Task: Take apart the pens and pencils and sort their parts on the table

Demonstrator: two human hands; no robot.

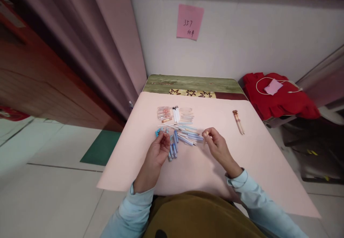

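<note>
My left hand [158,150] is closed in a pinch over the near left of the pen parts. A small orange-pink piece shows at its fingertips, too small to name. My right hand [218,146] pinches a pale, slim pen part, mostly covered by the fingers. Between the hands lie loose blue pen barrels [186,140] and, nearer me, short blue pen pieces [173,151]. Small bright blue pieces [157,132] sit beside my left fingertips. Behind them are white refills with dark tips [176,114], clear reddish tubes [164,113] and clear bluish tubes [186,115].
Two pens with brown tops [238,122] lie on the right of the pale pink sheet [258,166] covering the table. A red cloth [285,105] with a white cable is at the right. A purple curtain [113,33] hangs at the left. A pink note [190,22] is on the wall.
</note>
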